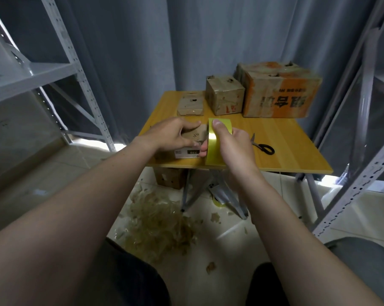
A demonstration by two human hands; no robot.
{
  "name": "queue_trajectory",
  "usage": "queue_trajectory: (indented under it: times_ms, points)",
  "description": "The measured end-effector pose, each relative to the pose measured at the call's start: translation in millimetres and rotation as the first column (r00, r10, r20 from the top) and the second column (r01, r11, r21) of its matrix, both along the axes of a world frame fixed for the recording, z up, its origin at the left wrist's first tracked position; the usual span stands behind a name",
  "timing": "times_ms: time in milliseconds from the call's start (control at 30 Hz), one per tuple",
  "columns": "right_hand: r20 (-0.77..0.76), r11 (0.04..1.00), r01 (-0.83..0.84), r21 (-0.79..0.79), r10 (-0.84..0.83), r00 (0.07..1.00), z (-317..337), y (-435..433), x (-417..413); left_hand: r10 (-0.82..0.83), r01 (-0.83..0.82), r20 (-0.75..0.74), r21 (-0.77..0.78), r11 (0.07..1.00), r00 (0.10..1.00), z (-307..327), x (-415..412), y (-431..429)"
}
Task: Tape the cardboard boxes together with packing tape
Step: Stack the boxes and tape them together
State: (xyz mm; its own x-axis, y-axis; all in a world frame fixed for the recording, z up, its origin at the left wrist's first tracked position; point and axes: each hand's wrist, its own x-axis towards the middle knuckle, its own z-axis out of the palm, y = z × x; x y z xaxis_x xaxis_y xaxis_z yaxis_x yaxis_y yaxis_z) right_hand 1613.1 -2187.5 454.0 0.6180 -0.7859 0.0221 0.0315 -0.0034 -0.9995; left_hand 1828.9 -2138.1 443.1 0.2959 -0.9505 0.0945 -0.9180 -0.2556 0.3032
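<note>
Grey metal shelving (54, 71) stands at the far left. On the floor, at 6 o'clock from the table, lies a heap of crumpled used tape (160, 224). On the yellow table (285, 140), at its 8 o'clock corner, the left hand (175, 134) grips a small cardboard box (194, 136) from above, fingers curled over its top and near side. At 12 o'clock from this box sits a flat box (190, 104). Just beside the small box, at its 3 o'clock, a yellow tape roll (213, 146) stands on edge, held by the right hand (235, 146), thumb on top and fingers wrapped through the core. Whether roll and box touch is unclear. A medium box (225, 96) sits at the table's 12 o'clock. Black-handled scissors (263, 147) lie at 3 o'clock from the right hand. A large orange-printed box (279, 91) fills the 1 o'clock corner.
</note>
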Motion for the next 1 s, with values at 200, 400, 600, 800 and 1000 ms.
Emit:
queue_trajectory:
  times_ms: [200,400,600,800,1000]
  points:
    - [-0.098,0.999,0.035,0.018,-0.033,0.995,-23.7,1.4,2.4,0.04,-0.038,-0.045,0.052,0.998,0.998,-2.0,8.7,-7.7]
    - [-0.148,0.997,0.043,0.07,-0.032,0.988,-44.0,0.4,1.7,0.048,-0.043,-0.09,0.058,0.997,0.995,-2.6,10.0,-9.9]
    - [-0.131,0.992,0.059,0.109,-0.045,0.99,-57.9,7.7,1.4,0.032,-0.028,-0.102,0.034,0.999,0.994,-5.9,13.3,-9.4]
    - [-0.173,0.971,0.053,0.231,-0.012,0.985,-76.0,15.8,-8.9,0.041,-0.033,-0.146,0.057,0.998,0.988,-2.0,15.7,-9.8]
    - [-0.2,0.968,0.062,0.242,-0.013,0.98,-89.2,24.7,-12.5,0.046,-0.039,-0.136,0.053,0.998,0.99,-3.4,13.1,-6.2]
